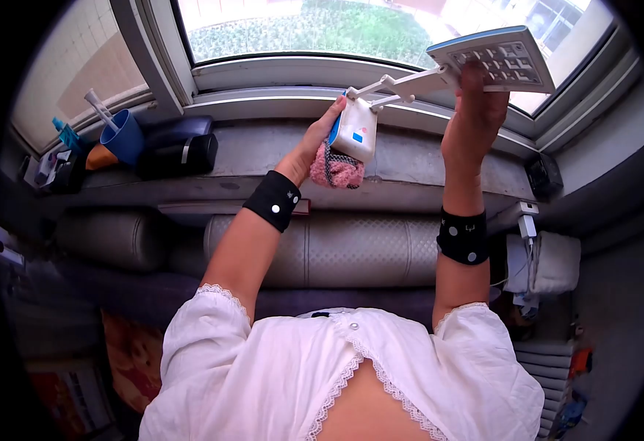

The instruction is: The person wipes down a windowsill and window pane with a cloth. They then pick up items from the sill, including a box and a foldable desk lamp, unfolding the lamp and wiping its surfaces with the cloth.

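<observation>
A white folding device has a box-shaped base [355,132] with blue sides, a jointed arm [403,82] and a flat panel [502,60] with a ribbed underside. My left hand [320,136] is closed round the base and a pink cloth [336,169], which hangs just beneath it. The panel's lower edge is gripped by my right hand [476,114], with fingers against the ribbed side. Both wrists wear black bands. The device is held up in front of the window, above the sill [410,158].
On the sill's left stand a blue cup [122,137], a black case [178,156] and small bottles. At its right end sits a small black box [544,176]. Nearer are a grey sofa back [322,250], a white charger [527,220] with a cable, and folded cloths [557,261].
</observation>
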A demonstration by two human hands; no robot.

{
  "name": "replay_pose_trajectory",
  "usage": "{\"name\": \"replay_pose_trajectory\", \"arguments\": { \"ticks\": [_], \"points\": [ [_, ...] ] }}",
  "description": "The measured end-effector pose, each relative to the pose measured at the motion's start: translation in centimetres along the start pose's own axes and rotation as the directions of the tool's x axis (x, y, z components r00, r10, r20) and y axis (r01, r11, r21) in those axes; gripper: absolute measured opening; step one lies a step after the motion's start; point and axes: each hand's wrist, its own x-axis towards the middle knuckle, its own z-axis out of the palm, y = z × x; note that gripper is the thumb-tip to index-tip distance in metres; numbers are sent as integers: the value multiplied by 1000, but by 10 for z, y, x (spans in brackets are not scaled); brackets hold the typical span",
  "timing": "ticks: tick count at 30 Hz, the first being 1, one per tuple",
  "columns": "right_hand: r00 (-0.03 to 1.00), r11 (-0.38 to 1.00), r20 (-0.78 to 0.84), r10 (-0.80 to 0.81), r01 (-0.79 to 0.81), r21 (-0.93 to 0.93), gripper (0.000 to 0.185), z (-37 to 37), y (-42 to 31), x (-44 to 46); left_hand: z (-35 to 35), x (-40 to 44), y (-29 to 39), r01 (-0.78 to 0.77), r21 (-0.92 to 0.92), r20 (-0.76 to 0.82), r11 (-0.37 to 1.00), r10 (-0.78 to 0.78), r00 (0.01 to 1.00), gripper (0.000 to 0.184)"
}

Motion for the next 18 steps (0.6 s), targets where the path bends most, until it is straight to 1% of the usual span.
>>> {"name": "replay_pose_trajectory", "arguments": {
  "ticks": [2, 5, 6, 7, 9, 12, 15, 16, 17, 18],
  "points": [
    [997, 995, -55, 56, -51, 86, 28, 1, -2, 6, 2, -1, 1, 28, 13, 25, 1000, -28, 999, 58],
    [955, 945, 15, 297, -296, 137, 21, -24, 25, 19, 16, -11, 2, 80, 98, 41, 992, -84, 996, 63],
    [867, 856, 72, 492, -497, 143, 21, -33, 41, 20, 18, -12, 2, 74, 127, 54, 989, -81, 995, 68],
    [822, 805, 57, 566, -567, 178, 22, -30, 50, 12, 16, -12, 3, 92, 152, 61, 984, -102, 993, 69],
    [757, 729, 16, 653, -635, 255, 22, -24, 60, 0, 10, -13, 3, 126, 198, 63, 972, -141, 988, 70],
    [686, 653, -22, 728, -683, 327, 22, -21, 65, -11, 11, -14, 2, 131, 205, 35, 970, -141, 989, 71],
    [614, 591, 19, 789, -767, 249, 30, -22, 73, -26, 8, -13, 2, 139, 199, 39, 970, -149, 988, 71],
    [508, 490, 91, 857, -857, 161, 34, -23, 68, -34, 7, -14, 0, 145, 193, 41, 970, -156, 987, 71],
    [451, 428, 126, 884, -887, 171, 36, -23, 66, -42, 4, -13, -1, 147, 219, 62, 965, -164, 985, 70],
    [499, 469, 128, 857, -859, 203, 38, -23, 65, -49, 2, -12, 0, 145, 245, 82, 958, -170, 982, 70]
  ]
}}
